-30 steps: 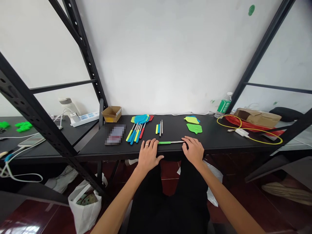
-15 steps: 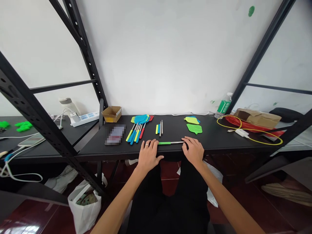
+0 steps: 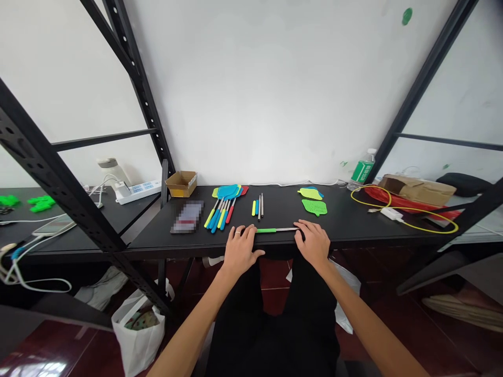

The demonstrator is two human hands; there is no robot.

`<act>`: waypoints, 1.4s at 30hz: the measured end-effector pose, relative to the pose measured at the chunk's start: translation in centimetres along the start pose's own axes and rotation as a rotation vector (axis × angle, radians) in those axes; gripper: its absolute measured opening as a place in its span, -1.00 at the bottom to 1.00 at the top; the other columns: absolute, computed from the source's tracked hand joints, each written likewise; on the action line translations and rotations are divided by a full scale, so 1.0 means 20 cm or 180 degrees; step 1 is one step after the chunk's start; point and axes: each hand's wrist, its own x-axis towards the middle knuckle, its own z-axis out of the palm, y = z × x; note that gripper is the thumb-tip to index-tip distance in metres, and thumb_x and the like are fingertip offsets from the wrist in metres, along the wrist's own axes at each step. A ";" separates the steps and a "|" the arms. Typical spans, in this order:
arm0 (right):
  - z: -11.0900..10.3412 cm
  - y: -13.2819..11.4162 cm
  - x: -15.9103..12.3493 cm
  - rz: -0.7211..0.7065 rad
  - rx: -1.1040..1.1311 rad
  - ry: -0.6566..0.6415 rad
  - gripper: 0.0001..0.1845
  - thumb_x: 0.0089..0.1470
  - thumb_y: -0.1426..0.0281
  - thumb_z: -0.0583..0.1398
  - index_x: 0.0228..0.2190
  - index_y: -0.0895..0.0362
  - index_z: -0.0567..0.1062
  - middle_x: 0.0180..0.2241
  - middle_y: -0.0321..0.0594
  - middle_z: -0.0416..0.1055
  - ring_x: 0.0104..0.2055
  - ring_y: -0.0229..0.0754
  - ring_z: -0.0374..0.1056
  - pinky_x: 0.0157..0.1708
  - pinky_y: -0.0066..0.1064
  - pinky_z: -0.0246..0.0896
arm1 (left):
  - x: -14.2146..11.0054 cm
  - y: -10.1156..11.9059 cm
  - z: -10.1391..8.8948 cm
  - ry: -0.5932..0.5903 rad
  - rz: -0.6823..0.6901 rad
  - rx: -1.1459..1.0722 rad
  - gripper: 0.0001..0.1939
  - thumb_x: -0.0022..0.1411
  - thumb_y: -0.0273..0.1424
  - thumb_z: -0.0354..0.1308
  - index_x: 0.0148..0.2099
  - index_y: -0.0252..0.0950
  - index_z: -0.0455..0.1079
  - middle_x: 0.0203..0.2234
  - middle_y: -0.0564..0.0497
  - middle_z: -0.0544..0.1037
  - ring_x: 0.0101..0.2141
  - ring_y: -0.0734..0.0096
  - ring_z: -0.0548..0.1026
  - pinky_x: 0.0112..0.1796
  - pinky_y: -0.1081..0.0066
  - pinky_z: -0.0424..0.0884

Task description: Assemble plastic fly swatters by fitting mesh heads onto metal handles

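A fly swatter handle with a green grip (image 3: 267, 230) and a thin metal rod (image 3: 285, 229) lies crosswise near the table's front edge. My left hand (image 3: 240, 247) rests flat at the grip's left end, fingers stretched and thumb out. At the rod's right tip, my right hand (image 3: 313, 241) lies with fingers extended, touching or very close to it. Behind them are a yellow grip (image 3: 253, 208), a blue grip (image 3: 257, 207) and metal rods (image 3: 261, 207). A green swatter head (image 3: 315, 207) lies in front of a yellow swatter head (image 3: 310, 193), with blue showing beneath.
Several assembled fly swatters (image 3: 222, 209) fan out on the left, beside a blurred flat object (image 3: 187, 217) and a small cardboard box (image 3: 181, 184). To the right stand a bottle (image 3: 361, 170), a yellow cable (image 3: 424, 228) and a torn carton (image 3: 418, 189). Black shelf posts (image 3: 149, 104) frame the table.
The view has shifted very slightly. Both hands and the handle between them stay in place.
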 end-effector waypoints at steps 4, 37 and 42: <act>0.00 0.00 0.00 0.0005 0.0012 0.0019 -0.70 0.23 0.37 0.13 -0.08 0.00 0.60 0.02 -0.24 0.53 0.04 -0.04 0.36 0.00 -0.22 0.15 | 0.00 0.00 0.00 -0.0017 0.0002 -0.0048 -0.39 0.13 -0.17 0.39 0.16 -0.18 0.28 0.16 -0.09 0.47 0.15 -0.09 0.35 0.21 -0.11 0.18; -0.02 -0.02 0.01 0.0085 0.0062 0.0016 -0.81 0.18 0.40 0.15 -0.21 0.05 0.55 -0.02 -0.23 0.55 0.02 -0.05 0.38 -0.04 -0.25 0.12 | 0.00 0.00 0.00 -0.0010 -0.0013 -0.0043 -0.36 0.14 -0.17 0.38 0.22 -0.15 0.29 0.19 -0.09 0.45 0.17 -0.13 0.35 0.22 -0.12 0.17; -0.02 -0.02 0.01 0.0118 0.0045 0.0006 -0.87 0.17 0.40 0.15 -0.27 0.04 0.51 -0.04 -0.23 0.56 0.01 -0.05 0.39 -0.06 -0.25 0.11 | 0.00 0.00 0.00 -0.0031 -0.0018 -0.0032 -0.35 0.15 -0.18 0.37 0.23 -0.15 0.27 0.19 -0.10 0.45 0.18 -0.11 0.34 0.22 -0.12 0.16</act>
